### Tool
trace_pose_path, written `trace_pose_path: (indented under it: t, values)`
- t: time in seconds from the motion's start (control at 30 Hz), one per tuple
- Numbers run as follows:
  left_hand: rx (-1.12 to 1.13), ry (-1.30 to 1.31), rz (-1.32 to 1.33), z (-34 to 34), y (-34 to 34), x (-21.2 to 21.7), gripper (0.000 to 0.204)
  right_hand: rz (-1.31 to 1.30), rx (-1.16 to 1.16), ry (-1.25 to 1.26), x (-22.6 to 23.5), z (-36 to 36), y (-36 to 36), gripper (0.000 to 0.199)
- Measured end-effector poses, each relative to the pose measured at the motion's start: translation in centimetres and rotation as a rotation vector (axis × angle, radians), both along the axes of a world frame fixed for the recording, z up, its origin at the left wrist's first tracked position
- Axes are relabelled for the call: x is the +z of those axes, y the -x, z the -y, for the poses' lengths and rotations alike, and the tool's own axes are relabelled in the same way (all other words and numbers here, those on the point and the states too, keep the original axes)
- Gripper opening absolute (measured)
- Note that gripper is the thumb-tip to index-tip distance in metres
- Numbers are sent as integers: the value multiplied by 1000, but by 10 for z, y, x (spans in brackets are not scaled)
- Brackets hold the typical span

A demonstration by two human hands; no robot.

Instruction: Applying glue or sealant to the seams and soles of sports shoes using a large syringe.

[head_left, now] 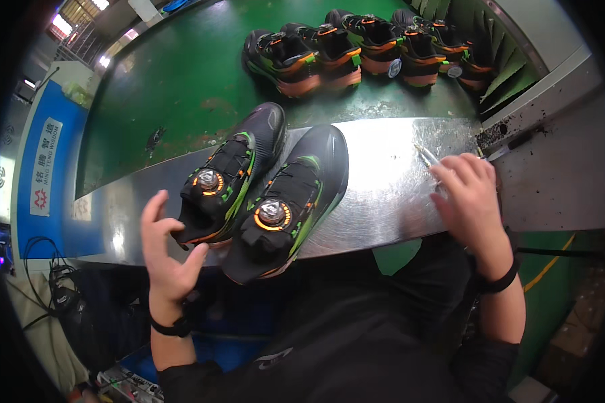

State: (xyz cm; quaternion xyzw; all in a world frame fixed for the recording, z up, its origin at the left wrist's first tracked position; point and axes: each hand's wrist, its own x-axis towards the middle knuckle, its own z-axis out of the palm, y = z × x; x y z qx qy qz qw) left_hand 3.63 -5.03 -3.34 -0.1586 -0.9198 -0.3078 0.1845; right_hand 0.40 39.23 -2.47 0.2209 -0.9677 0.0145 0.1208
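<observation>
Two black sports shoes with green and orange trim and round dial closures lie side by side on the metal worktop, toes pointing away from me: the left shoe (238, 158) and the right shoe (316, 181). My left hand (170, 258) is beside the left shoe's heel, thumb and fingers spread around it and nothing held. To the right, my right hand (470, 198) hovers low over the worktop with bent fingers and the thumb apart. A slim, light-coloured tool (425, 154) lies at its fingertips; its kind is blurred, and its other end is hidden by the hand.
Several similar shoes (302, 57) stand in a row on the green belt (175, 87) beyond the metal worktop (376, 215). Strip flaps (507, 74) hang at the far right. A blue and white machine panel (47, 161) and black cables (47, 282) are at the left.
</observation>
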Motion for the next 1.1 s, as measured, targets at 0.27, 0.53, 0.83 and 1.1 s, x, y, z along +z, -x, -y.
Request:
trace_pose_path:
  t: [0.27,0.53,0.83,1.1]
  values:
    - [-322,170,269,-88,20,49,73,240,4,71,-33,-74,9,68]
    - [-207,365,529,-118,27,44,81,415,174,32,-28,-93,17,90]
    - [174,-524,772,-120,12,27,52,493,296,323,-44,-102,15,94]
    - [83,-1000,626,-142,15,-19,51,827,52,872,-57,-85,-15,105]
